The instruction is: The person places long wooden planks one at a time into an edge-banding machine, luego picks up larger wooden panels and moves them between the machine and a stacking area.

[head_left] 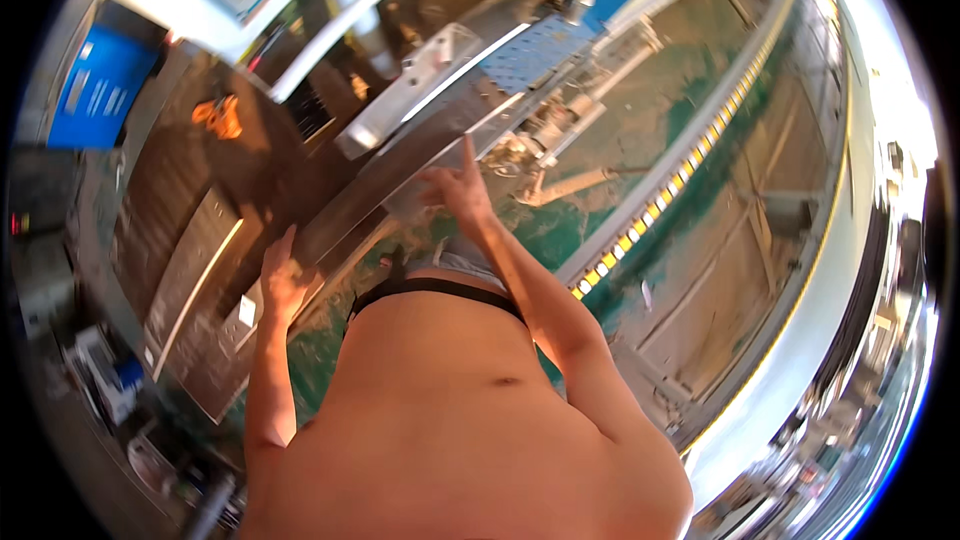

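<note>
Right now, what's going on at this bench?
A person is working bare-handed at a brown bench. The left hand is at the near end of a long dark strip; the right hand is farther along, index finger extended. Blur hides whether either hand grips it. An orange object lies on the bench, beyond the left hand.

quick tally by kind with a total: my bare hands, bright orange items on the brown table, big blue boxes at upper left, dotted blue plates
Hands: 2, left hand and right hand
Bright orange item: 1
Big blue box: 1
Dotted blue plate: 1
Total: 5
</note>
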